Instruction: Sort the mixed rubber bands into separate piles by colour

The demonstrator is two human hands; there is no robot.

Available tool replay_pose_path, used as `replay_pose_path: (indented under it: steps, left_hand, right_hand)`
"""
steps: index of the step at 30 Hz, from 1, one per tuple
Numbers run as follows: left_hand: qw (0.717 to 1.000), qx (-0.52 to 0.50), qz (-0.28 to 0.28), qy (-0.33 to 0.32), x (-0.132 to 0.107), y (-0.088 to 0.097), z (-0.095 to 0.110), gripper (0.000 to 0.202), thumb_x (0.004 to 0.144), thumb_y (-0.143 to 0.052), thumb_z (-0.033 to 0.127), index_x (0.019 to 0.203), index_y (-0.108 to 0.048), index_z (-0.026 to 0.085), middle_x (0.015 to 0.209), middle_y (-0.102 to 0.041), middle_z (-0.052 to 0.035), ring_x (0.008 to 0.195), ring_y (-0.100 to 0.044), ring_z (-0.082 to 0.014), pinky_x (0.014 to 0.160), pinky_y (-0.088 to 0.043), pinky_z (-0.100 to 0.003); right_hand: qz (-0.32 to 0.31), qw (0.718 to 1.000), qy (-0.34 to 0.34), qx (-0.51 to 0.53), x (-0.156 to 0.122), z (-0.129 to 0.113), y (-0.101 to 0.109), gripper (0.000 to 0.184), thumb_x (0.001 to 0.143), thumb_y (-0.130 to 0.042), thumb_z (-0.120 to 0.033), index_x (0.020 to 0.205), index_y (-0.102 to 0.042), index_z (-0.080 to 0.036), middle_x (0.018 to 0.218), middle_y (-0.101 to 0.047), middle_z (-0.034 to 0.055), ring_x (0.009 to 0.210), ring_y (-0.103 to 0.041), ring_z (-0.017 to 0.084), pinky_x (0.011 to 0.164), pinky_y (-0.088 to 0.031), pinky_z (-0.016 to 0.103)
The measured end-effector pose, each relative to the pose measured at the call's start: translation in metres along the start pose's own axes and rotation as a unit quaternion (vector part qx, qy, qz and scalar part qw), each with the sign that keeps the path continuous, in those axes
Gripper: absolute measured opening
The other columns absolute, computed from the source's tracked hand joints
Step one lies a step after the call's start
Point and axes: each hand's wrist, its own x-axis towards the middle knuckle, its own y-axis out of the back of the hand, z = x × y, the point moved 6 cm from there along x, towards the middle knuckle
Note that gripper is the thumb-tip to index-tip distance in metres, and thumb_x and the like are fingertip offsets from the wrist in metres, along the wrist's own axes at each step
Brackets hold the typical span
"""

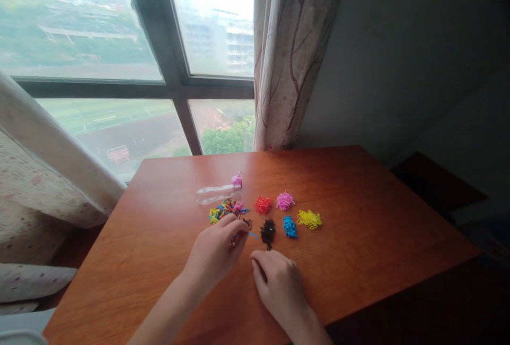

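My left hand is closed in a pinch over the table, with a blue rubber band sticking out at its fingertips. More coloured bands show partly beneath its fingers. Just behind it lies a mixed heap of small rubber bands. My right hand rests lower on the table, fingers curled and pressed together; whatever they may hold is hidden. Right beyond its knuckles sits a pile of black bands. Sorted piles of red bands, pink bands, blue bands and yellow bands lie around.
A clear plastic bottle-like container lies on its side behind the mixed heap, a pink piece at its end. The brown wooden table meets a window and patterned curtains at the back. Its right edge slants towards a dark area.
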Motion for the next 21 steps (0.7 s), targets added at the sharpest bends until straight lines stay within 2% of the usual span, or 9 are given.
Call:
replay_pose_path:
  steps: [4,8,15,21]
  left_hand:
    - [0.992,0.061,-0.09,-0.067,0.034,-0.028,0.044,0.016,0.089,-0.05,0.021,0.085,-0.066,0.023,0.09,-0.067,-0.0022,0.079,-0.065,-0.0159,0.064,-0.046,-0.023]
    - [0.986,0.078,-0.12,-0.087,0.059,-0.049,0.063,0.014,0.086,-0.053,0.02,0.085,-0.067,0.022,0.091,-0.068,-0.0041,0.075,-0.066,-0.0171,0.061,-0.046,-0.024]
    - [0.981,0.095,-0.138,-0.097,0.072,-0.062,0.071,0.018,0.087,-0.05,0.018,0.086,-0.067,0.02,0.094,-0.069,-0.0072,0.075,-0.066,-0.0195,0.061,-0.048,-0.027]
    - [0.984,0.09,-0.127,-0.09,0.066,-0.054,0.064,0.013,0.085,-0.054,0.021,0.086,-0.067,0.021,0.093,-0.068,-0.0054,0.078,-0.067,-0.0187,0.06,-0.046,-0.025]
  right_hand:
    - [-0.02,0.999,-0.018,-0.029,-0.006,0.002,-0.003,0.017,0.086,-0.05,-0.01,0.078,-0.057,-0.022,0.073,-0.064,-0.0012,0.069,-0.06,0.014,0.061,-0.03,0.025]
    - [-0.04,0.998,-0.023,-0.034,-0.006,0.003,-0.004,0.016,0.084,-0.051,-0.009,0.082,-0.059,-0.023,0.075,-0.066,-0.0012,0.069,-0.062,0.015,0.059,-0.029,0.026]
    - [-0.043,0.998,-0.026,-0.031,-0.005,0.004,-0.005,0.017,0.084,-0.051,-0.009,0.078,-0.059,-0.022,0.075,-0.067,-0.0011,0.069,-0.062,0.015,0.059,-0.028,0.027]
    - [-0.035,0.999,-0.021,-0.018,-0.005,0.003,-0.003,0.018,0.084,-0.05,-0.008,0.082,-0.06,-0.023,0.076,-0.067,-0.0015,0.07,-0.062,0.015,0.061,-0.029,0.027]
